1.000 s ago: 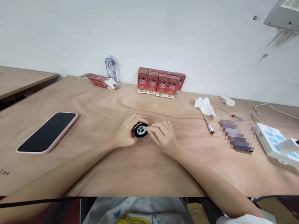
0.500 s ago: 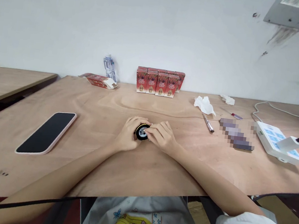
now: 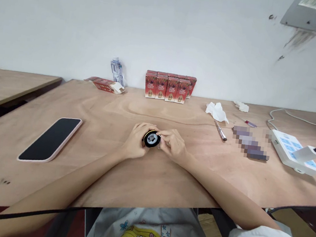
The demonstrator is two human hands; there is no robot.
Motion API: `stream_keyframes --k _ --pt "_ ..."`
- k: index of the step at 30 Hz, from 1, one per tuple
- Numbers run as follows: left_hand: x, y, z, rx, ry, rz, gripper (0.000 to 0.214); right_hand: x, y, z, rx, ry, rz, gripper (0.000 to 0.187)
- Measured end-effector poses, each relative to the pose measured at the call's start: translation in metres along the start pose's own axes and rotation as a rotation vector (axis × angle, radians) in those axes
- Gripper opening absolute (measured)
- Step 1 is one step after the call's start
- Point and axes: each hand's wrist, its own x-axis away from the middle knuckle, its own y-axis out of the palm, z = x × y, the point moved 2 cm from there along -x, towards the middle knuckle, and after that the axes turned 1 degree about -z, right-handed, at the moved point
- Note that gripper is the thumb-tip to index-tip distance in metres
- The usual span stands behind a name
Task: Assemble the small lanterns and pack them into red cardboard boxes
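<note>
A small round black part with a yellow rim and a grey middle (image 3: 151,138) stands on the wooden table (image 3: 151,171), held between both hands. My left hand (image 3: 135,140) wraps round its left side with curled fingers. My right hand (image 3: 172,145) pinches at its right edge, and a thin bent wire (image 3: 158,147) shows just below those fingertips.
A black phone in a pink case (image 3: 50,138) lies to the left. Red boxes (image 3: 169,86), a water bottle (image 3: 117,71) and an opened red box (image 3: 104,85) stand by the wall. On the right lie tissues (image 3: 216,112), a screwdriver (image 3: 220,130) and a white power strip (image 3: 295,156).
The round part has shifted slightly to the right between the hands, and my right fingers have curled in closer to its edge. Both arms stay in place.
</note>
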Motion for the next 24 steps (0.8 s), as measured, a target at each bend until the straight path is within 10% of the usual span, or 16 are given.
stream_keyframes --k 24 --pt "0.0011 0.0044 -0.0015 -0.028 -0.035 -0.111 0.053 -0.0008 0.0021 -0.0032 0.038 -0.133 0.024 0.013"
